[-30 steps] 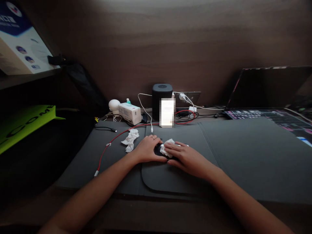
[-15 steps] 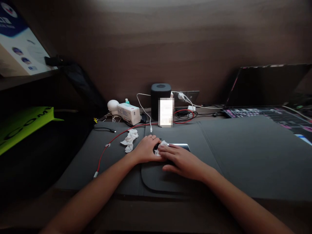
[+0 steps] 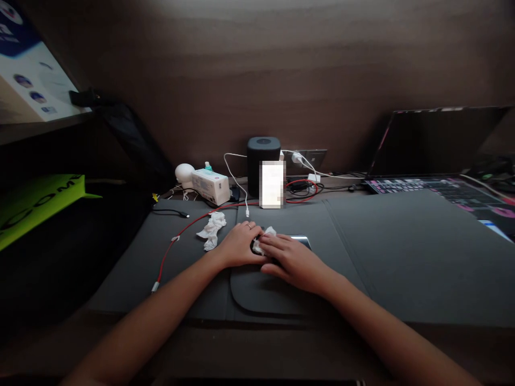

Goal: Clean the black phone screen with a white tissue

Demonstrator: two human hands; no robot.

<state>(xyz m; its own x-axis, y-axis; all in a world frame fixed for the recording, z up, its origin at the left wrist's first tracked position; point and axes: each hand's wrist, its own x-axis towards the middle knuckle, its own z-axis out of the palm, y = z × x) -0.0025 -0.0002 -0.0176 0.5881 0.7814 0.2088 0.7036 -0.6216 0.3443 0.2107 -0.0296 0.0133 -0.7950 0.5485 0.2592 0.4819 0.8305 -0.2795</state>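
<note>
Phone [image 3: 301,240] is flat on your big matte gray mat [image 3: 410,252], mostly covered by your hands. Your left hand [image 3: 240,244] is clamped around its left end, thumb and fingers along opposite edges. Your right hand [image 3: 296,262] is flattish, pressing a tissue wad [image 3: 271,231] onto it; can't tell if it's actually gripping that. What shows of the phone is glossy and straight-edged, the wad's white and wrinkly, and you've got a thin ring [image 3: 248,226] on too.

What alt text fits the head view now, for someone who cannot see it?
A person's right hand holds crumpled white tissue against a dark, glossy flat object on a grey mat; the left hand holds its left end. A second tissue and red cable lie left, an open laptop right.
</note>
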